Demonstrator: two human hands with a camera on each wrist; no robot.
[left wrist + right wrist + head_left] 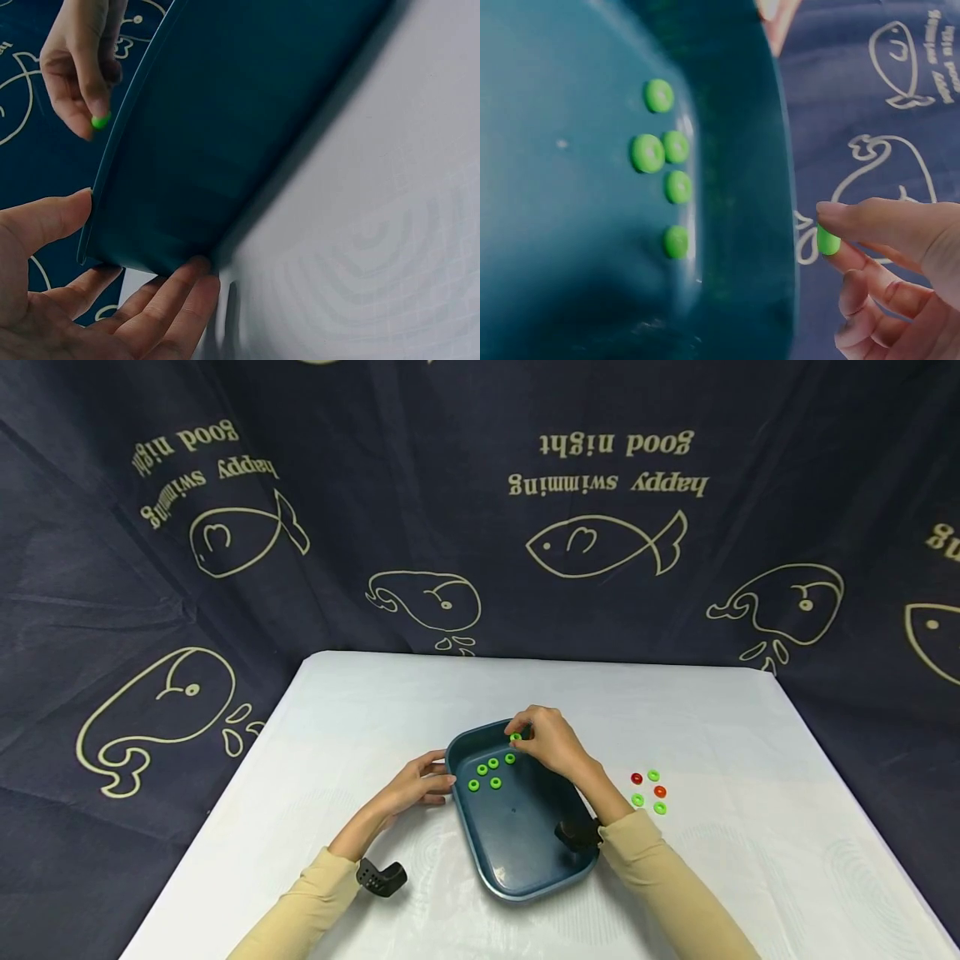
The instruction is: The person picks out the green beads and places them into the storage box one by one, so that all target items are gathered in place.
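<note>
In the head view a dark blue tray point(525, 852) stands on the white table with several small green rings point(496, 783) lying at its far end. My right hand point(551, 742) is above the tray's far rim and pinches a green ring point(828, 238) between thumb and fingertips. At the tray's left far corner, my left hand point(414, 787) holds the side. Its thumb point(64, 217) lies at the rim while the other fingers point(169, 304) rest against the outer wall.
Right of the tray lie a red ring point(636, 778), an orange-red ring point(660, 792) and several green ones point(637, 800) on the white tabletop point(360, 710). A dark printed cloth point(480, 510) hangs behind the table.
</note>
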